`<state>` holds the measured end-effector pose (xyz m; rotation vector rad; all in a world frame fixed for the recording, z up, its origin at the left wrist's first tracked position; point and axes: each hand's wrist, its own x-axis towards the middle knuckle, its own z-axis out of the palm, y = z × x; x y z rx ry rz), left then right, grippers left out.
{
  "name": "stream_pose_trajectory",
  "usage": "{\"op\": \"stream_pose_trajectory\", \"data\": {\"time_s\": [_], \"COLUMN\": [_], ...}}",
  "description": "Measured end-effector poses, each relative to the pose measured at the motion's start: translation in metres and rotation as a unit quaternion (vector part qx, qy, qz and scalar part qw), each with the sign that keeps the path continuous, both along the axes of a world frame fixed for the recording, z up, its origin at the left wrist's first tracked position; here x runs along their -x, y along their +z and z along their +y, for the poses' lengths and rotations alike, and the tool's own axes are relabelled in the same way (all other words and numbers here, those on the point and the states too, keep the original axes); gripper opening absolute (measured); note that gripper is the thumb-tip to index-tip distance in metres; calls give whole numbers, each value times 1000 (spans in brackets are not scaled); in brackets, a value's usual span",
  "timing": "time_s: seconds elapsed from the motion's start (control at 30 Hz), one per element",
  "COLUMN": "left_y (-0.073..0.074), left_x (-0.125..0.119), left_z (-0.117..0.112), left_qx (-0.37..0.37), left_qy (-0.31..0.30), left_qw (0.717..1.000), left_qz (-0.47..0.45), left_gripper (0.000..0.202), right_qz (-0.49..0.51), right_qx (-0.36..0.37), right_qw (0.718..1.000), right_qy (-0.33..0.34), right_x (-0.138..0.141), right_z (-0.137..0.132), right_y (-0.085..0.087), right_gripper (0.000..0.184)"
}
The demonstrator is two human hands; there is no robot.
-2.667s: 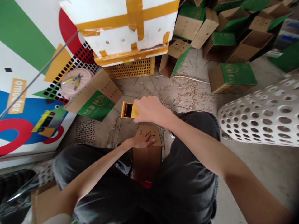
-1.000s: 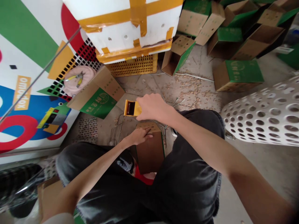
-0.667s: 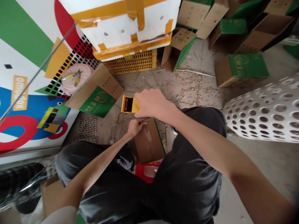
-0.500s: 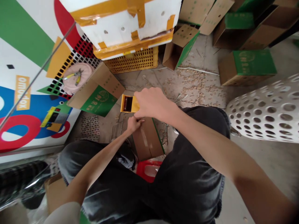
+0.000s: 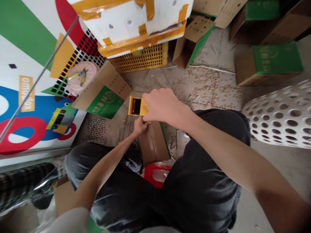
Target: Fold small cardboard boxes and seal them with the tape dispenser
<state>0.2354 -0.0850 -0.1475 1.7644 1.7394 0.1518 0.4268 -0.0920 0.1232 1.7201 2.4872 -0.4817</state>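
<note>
In the head view my right hand [image 5: 164, 105] is closed around a yellow boxy tool [image 5: 138, 106] with a dark rectangular opening, which looks like a carton stapler. It is held over the far end of a small cardboard box [image 5: 153, 142]. Just below it, my left hand [image 5: 141, 126] has its fingers closed at the box's far left corner. The box stands between my knees, with a strip of clear tape down the brown face and a green edge on the right. The tool's underside and the fingertips of my right hand are hidden.
A red plastic seat or stool [image 5: 155, 174] shows under me. To the left leans a green-printed carton [image 5: 104, 97], with pliers [image 5: 80, 77] beyond it. Taped foam boxes [image 5: 126, 29] rest on a yellow crate [image 5: 143, 60]. A white perforated basket [image 5: 282, 116] stands right; small brown bits litter the floor.
The view has shifted slightly, so the surroundings sit a little differently. Both hands keep the same hold on the stapler and the box.
</note>
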Motion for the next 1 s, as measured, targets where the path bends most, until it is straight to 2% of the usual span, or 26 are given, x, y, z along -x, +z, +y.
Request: {"op": "stream_pose_trajectory", "data": {"time_s": [0.07,0.2,0.47,0.77,1.0], "left_y": [2,0,-6,-15,-10], "left_x": [-2,-3,1,3,2], "left_z": [-1,-1,-3,-2,-3], "left_qx": [2,-3,-24,-24,-28], "left_qy": [16,31,13,8,0], "left_qw": [1000,999,999,999,999], "left_qz": [-11,-23,-27,-36,-28], "left_gripper": [30,27,24,33,31], "right_qz": [-3,-12,-14,-9,-23], "right_qx": [3,9,1,8,-4], "right_qw": [1000,1000,1000,1000,1000], "right_qy": [-2,-8,-20,-14,-5], "right_x": [0,0,-3,-2,-2], "right_z": [0,1,1,0,1], "right_y": [-1,-6,-3,-2,-4], "right_gripper": [58,60,58,58,57]}}
